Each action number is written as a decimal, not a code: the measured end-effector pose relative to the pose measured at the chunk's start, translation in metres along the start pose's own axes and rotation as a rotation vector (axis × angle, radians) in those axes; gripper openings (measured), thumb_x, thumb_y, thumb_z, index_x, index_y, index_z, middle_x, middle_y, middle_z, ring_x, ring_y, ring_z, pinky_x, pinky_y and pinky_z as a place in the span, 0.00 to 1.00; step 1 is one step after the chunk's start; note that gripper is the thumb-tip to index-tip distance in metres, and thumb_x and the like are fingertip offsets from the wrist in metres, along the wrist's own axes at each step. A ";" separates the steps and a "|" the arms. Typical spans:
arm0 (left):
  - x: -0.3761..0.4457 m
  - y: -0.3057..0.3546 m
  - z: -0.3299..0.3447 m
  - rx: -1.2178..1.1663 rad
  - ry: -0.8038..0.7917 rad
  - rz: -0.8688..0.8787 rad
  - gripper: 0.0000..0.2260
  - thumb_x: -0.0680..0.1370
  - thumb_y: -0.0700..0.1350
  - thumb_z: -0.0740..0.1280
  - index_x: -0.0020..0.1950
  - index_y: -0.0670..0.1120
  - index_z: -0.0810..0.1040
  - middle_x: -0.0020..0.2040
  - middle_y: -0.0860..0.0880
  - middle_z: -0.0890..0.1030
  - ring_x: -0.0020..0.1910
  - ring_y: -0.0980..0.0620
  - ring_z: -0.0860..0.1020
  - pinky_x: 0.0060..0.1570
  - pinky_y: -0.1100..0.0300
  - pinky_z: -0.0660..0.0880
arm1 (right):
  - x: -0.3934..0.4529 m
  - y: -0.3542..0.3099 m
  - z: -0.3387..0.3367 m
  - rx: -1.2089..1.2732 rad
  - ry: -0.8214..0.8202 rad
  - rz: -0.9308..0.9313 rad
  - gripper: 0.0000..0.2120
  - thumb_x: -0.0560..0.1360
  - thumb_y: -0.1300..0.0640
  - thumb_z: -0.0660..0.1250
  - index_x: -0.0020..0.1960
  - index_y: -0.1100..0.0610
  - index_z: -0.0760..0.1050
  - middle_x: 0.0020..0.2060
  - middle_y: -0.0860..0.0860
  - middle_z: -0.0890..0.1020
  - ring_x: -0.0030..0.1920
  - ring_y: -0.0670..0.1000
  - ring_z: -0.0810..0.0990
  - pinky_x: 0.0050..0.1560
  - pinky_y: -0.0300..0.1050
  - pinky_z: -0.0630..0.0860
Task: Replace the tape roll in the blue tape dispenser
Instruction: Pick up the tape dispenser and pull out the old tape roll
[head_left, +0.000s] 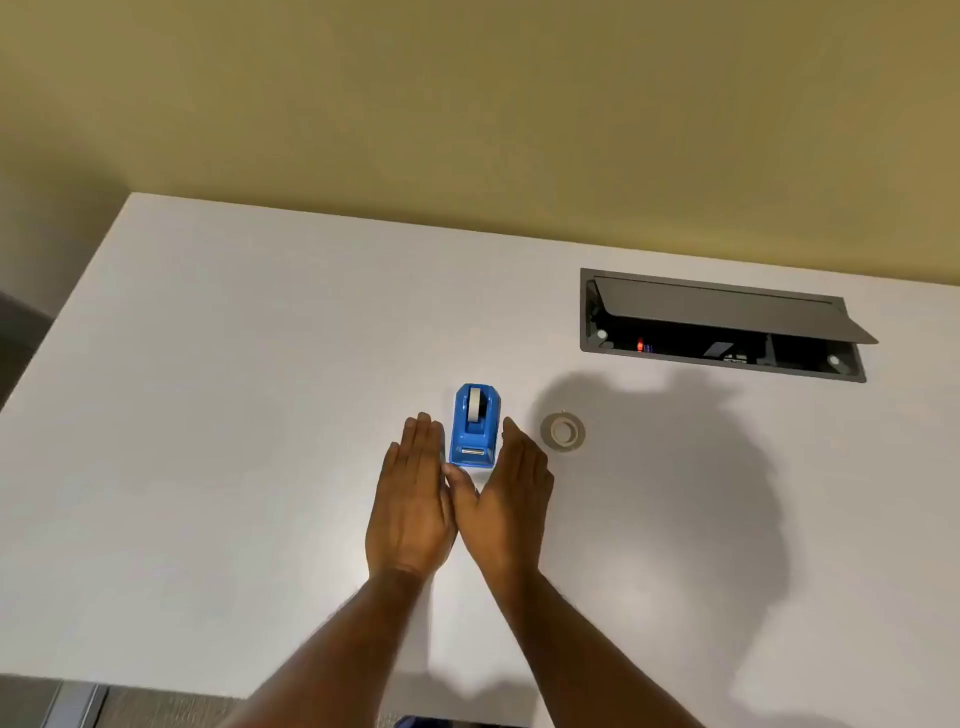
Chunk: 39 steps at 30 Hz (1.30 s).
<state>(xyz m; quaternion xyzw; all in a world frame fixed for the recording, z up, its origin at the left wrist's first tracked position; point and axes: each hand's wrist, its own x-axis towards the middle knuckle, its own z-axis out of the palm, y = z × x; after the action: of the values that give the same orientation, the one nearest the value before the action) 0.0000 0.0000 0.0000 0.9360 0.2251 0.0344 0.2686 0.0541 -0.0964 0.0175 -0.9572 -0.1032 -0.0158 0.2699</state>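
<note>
A blue tape dispenser (475, 427) stands on the white table (234, 415), with a pale tape roll (474, 406) seated in its top slot and its cutter end facing me. A second tape roll (562, 432) lies flat on the table a little to its right. My left hand (413, 493) rests flat beside the dispenser's left side, fingers together and straight. My right hand (506, 493) stands on edge along the dispenser's right side. The thumbs meet just in front of the dispenser. Neither hand holds anything.
A grey cable box (722, 325) is set into the table at the back right, with its lid propped open and dark wiring inside. A beige wall runs behind the table. The table's near edge lies just below my forearms.
</note>
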 end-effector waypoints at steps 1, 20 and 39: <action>0.000 0.002 -0.001 -0.016 -0.006 -0.015 0.27 0.84 0.50 0.57 0.82 0.49 0.54 0.82 0.51 0.55 0.81 0.57 0.50 0.80 0.54 0.51 | 0.003 -0.003 0.001 0.011 0.003 0.016 0.37 0.72 0.34 0.66 0.73 0.55 0.66 0.64 0.50 0.76 0.64 0.50 0.74 0.62 0.42 0.70; 0.054 0.035 -0.047 -0.445 -0.005 0.026 0.17 0.83 0.53 0.60 0.71 0.54 0.70 0.66 0.59 0.73 0.65 0.60 0.70 0.67 0.63 0.65 | 0.006 -0.006 0.014 -0.165 0.057 0.052 0.21 0.71 0.47 0.70 0.60 0.55 0.74 0.44 0.49 0.76 0.45 0.48 0.74 0.47 0.43 0.74; 0.112 0.036 -0.076 0.035 -0.297 0.379 0.20 0.75 0.53 0.72 0.65 0.48 0.78 0.59 0.50 0.80 0.57 0.51 0.75 0.58 0.54 0.74 | 0.008 -0.010 0.012 -0.146 0.045 0.095 0.33 0.70 0.30 0.62 0.65 0.53 0.73 0.48 0.48 0.79 0.48 0.47 0.76 0.53 0.40 0.76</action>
<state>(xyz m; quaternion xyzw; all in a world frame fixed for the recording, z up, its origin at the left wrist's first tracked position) 0.1008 0.0590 0.0768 0.9608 0.0041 -0.0580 0.2712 0.0601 -0.0805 0.0125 -0.9775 -0.0502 -0.0320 0.2023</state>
